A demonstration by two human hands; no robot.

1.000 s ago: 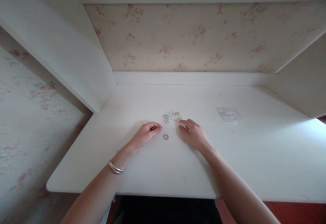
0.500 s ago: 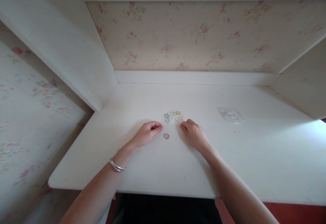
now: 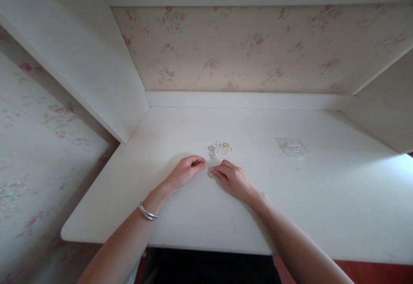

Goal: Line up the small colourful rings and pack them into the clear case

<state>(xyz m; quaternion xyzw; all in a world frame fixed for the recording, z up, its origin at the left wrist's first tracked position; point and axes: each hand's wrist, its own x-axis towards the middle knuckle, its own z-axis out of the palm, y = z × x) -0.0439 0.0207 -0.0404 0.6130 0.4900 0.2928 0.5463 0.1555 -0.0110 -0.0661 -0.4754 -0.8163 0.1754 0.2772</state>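
Observation:
A small cluster of several thin coloured rings (image 3: 219, 148) lies on the white desk (image 3: 200, 215). Just in front of it sits a separate little pile of rings (image 3: 211, 174). My right hand (image 3: 232, 180) rests on the desk with its fingertips pinched together at that pile, touching it. My left hand (image 3: 186, 170) lies to the left of the pile, fingers curled with thumb and forefinger pinched on something tiny that I cannot make out. A silver bangle (image 3: 147, 211) is on my left wrist.
A small clear plastic bag (image 3: 291, 147) lies on the desk to the right. White side panels and a floral-papered back wall (image 3: 245, 47) enclose the desk. The front edge of the desk runs close to my forearms.
My right hand has moved left and toward me, from beside the ring cluster to the separate little pile. My left hand has stayed put.

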